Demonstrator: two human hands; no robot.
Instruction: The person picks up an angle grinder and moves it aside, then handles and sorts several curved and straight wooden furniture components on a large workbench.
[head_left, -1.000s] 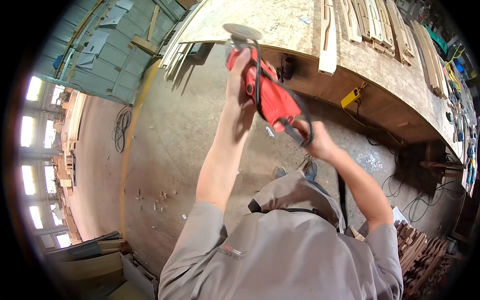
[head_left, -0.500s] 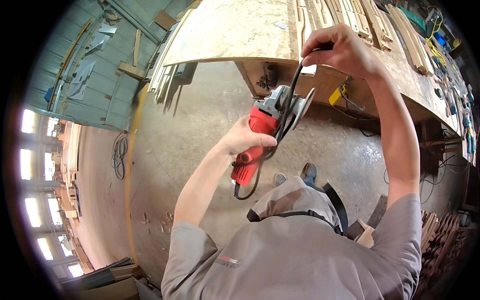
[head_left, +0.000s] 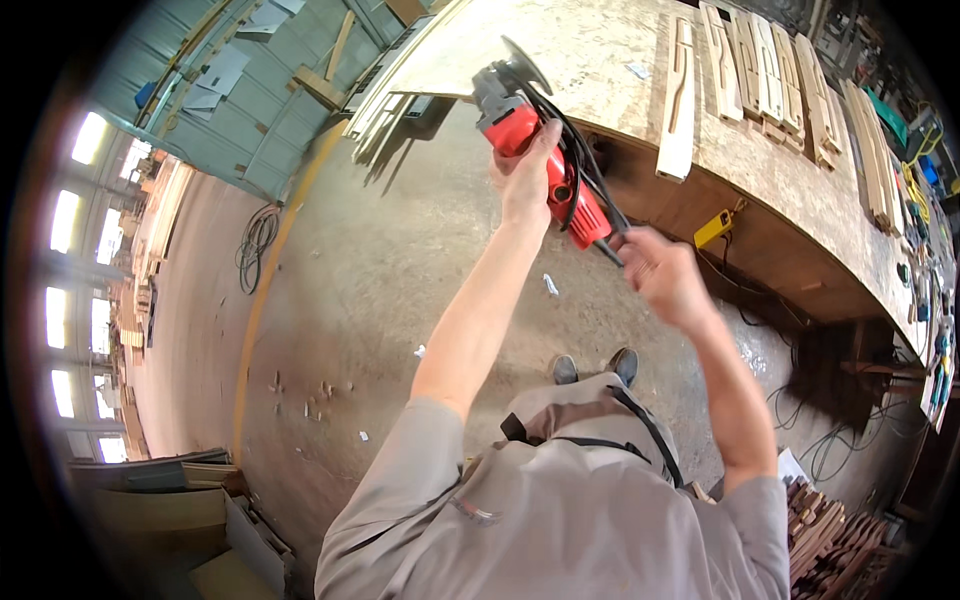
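Note:
My left hand (head_left: 524,178) is closed round the red body of an angle grinder (head_left: 512,128), just in front of the workbench. The grinder's grey head and disc point up and away, over the bench's near edge. Its black power cord (head_left: 583,150) runs in loops along the body, on the right side. At the tail end of the tool, my right hand (head_left: 655,268) grips the cord with curled fingers, slightly blurred.
On the plywood workbench (head_left: 590,60), several shaped wooden pieces (head_left: 768,75) lie at the right, one (head_left: 678,110) overhanging the front edge. A yellow tool (head_left: 713,228) hangs below the edge. Coiled cable (head_left: 257,245) and small scraps (head_left: 318,395) lie on the floor. Cardboard boxes (head_left: 240,530) stand lower left.
The grinder has moved up and toward the bench, its head now tipped to the left. My right hand has come down from above the bench to the tool's tail, drawing the cord along.

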